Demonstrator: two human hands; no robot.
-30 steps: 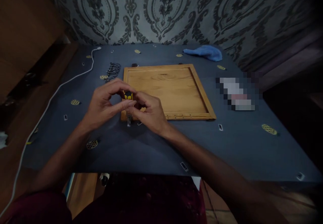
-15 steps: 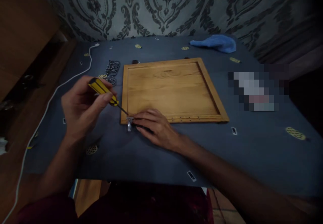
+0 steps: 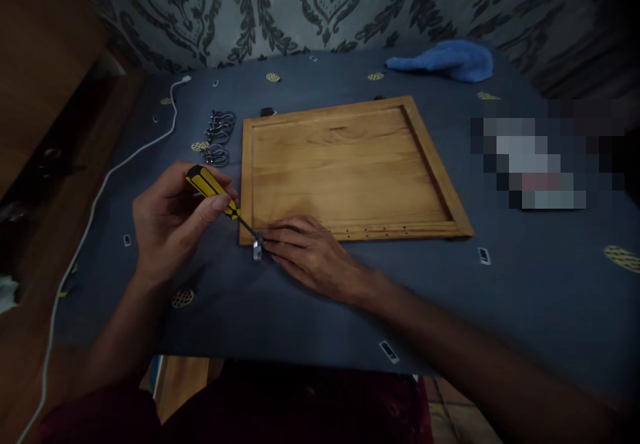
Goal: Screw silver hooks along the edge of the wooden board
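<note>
My left hand (image 3: 173, 221) is closed around the yellow-and-black handle of a screwdriver (image 3: 213, 189). Its shaft slants down to the right, and the tip meets a small shiny metal fitting (image 3: 257, 251) at the near left corner of a framed wooden panel (image 3: 340, 171). Part of the fitting hangs past the panel's near edge. My right hand (image 3: 317, 257) lies low over that same edge, with its fingertips pressed together against the fitting and partly covering it. Whatever the screwdriver tip engages is too small to make out. Small dark holes dot the near rail.
Several metal loop-shaped fittings (image 3: 219, 134) lie left of the panel. A blue cloth (image 3: 450, 61) rests at the back right, and a white cable (image 3: 107, 181) runs along the left side. A blurred-out item (image 3: 530, 161) is on the right of the dark table covering (image 3: 320, 324).
The view has shifted slightly, so the table's far part sits higher in the picture. The screwdriver tip appears a little lower, at the fitting. Both hands keep their holds.
</note>
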